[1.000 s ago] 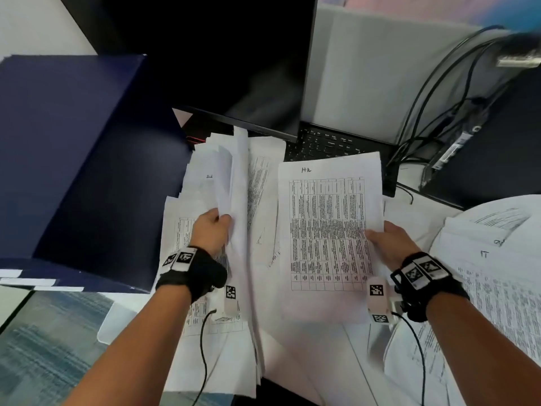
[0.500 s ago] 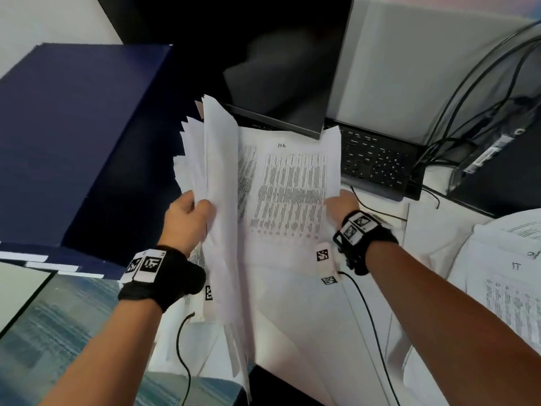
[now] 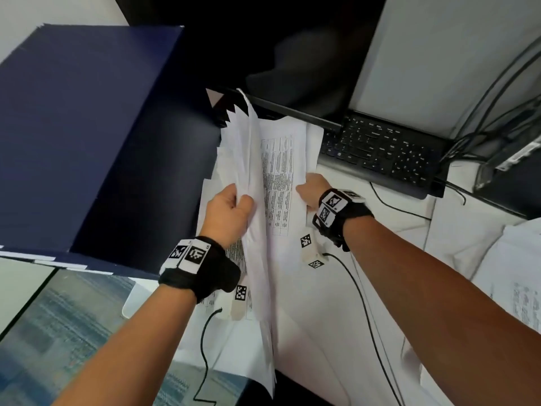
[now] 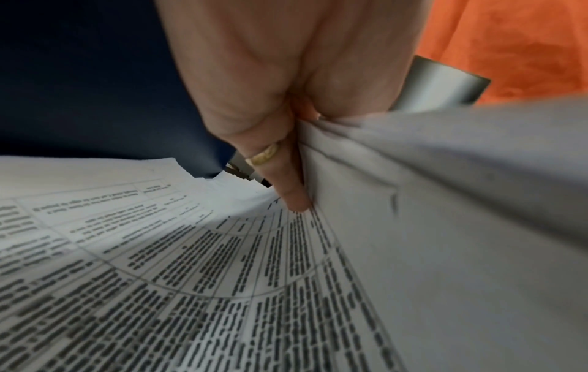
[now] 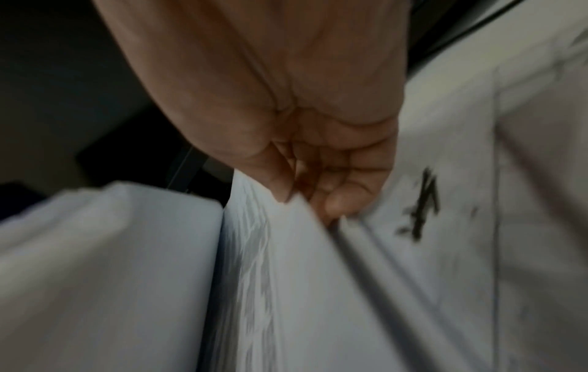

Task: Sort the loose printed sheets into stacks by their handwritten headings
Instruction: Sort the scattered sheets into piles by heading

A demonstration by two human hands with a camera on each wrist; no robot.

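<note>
My left hand (image 3: 231,206) grips a thick bundle of white sheets (image 3: 251,171) stood on edge, fanned at the top; in the left wrist view its fingers (image 4: 292,191) curl round the bundle (image 4: 445,226) above a printed sheet (image 4: 159,276) lying flat. My right hand (image 3: 311,189) pinches the right edge of a printed table sheet (image 3: 281,171) tucked against the bundle; the right wrist view shows thumb and fingers (image 5: 340,198) nipping the paper edge (image 5: 286,251). More sheets (image 3: 222,259) lie under my left wrist.
A dark blue box (image 3: 87,136) stands close on the left. A black monitor (image 3: 292,54) and keyboard (image 3: 380,148) sit behind the papers, with cables (image 3: 497,98) at the right. Another paper stack (image 3: 512,273) lies at the right edge.
My right hand has carried the table sheet leftward and in against the upright bundle. The left hand has kept its grip on the bundle.
</note>
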